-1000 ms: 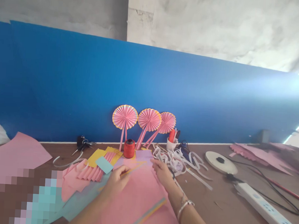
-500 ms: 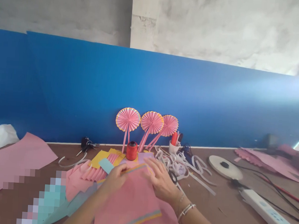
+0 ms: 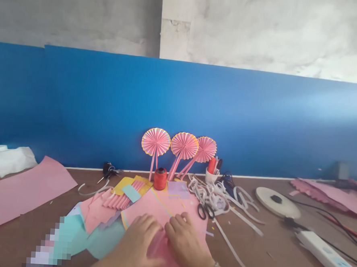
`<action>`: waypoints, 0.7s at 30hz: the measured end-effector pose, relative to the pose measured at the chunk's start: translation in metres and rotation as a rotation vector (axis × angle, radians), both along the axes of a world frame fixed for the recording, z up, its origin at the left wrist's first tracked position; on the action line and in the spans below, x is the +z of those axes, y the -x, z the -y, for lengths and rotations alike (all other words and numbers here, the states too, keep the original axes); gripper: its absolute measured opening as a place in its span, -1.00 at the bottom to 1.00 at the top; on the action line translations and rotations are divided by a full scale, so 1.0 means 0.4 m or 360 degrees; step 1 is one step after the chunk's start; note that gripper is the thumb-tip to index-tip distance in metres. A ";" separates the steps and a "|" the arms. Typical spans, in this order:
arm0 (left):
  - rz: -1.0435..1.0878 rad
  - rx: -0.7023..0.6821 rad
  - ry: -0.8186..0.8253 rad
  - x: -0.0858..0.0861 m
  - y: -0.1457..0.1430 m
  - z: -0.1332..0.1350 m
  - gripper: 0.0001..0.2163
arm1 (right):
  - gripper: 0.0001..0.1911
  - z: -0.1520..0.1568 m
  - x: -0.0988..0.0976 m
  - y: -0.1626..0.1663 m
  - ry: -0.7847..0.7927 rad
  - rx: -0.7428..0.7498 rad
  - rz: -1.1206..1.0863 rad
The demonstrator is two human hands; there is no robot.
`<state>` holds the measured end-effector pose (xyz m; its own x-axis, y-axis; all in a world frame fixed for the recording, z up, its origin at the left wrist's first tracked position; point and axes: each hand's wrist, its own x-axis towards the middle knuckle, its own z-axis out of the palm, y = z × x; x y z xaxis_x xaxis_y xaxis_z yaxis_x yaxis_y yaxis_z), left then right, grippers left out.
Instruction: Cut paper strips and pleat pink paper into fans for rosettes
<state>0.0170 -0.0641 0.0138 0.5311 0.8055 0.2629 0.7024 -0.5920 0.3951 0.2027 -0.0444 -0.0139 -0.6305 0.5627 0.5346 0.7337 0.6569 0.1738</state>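
Observation:
A pink paper sheet (image 3: 168,203) with a yellow-and-blue striped edge lies on the table in front of me. Over its lower part, my left hand (image 3: 140,242) rests with thumb and fingers apart. My right hand (image 3: 186,236) is close beside it, its fingers curled down onto pink paper near a pale raised strip or fold; the fingertips are hidden. Just right of the sheet's edge are black-handled scissors (image 3: 205,211). A red thread spool (image 3: 160,178) stands beyond the sheet, next to a lilac paper piece (image 3: 178,189).
Pink pleated paper fans (image 3: 156,142) lean against the blue partition (image 3: 107,105). White paper strips (image 3: 219,196) tangle to the right, near a white cup (image 3: 211,176) of pens. Further right are a round white plate (image 3: 277,202) and a power strip (image 3: 331,255). Paper scraps (image 3: 98,209) lie left.
The striped pink sheet, held raised between both hands before, is now down on the table. Both hands have moved nearer me, and the right fingers have curled. The view has shifted slightly left.

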 end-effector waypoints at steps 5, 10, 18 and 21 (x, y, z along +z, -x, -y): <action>-0.0201 0.0082 -0.0121 -0.106 0.016 0.035 -0.77 | -0.83 0.028 0.015 -0.001 0.0131 0.0091 0.0060; 0.0200 0.0078 -0.0497 -0.082 0.029 0.027 -0.67 | -0.84 0.036 0.040 -0.028 0.0027 0.0107 -0.0226; 0.0500 0.0124 -0.1102 -0.077 0.051 0.004 -0.66 | -0.79 0.027 0.021 -0.047 -0.0167 0.0207 -0.0375; 0.0209 0.0130 -0.0648 -0.098 0.054 -0.006 -0.66 | -0.76 0.002 0.006 -0.055 0.0308 0.0051 -0.0143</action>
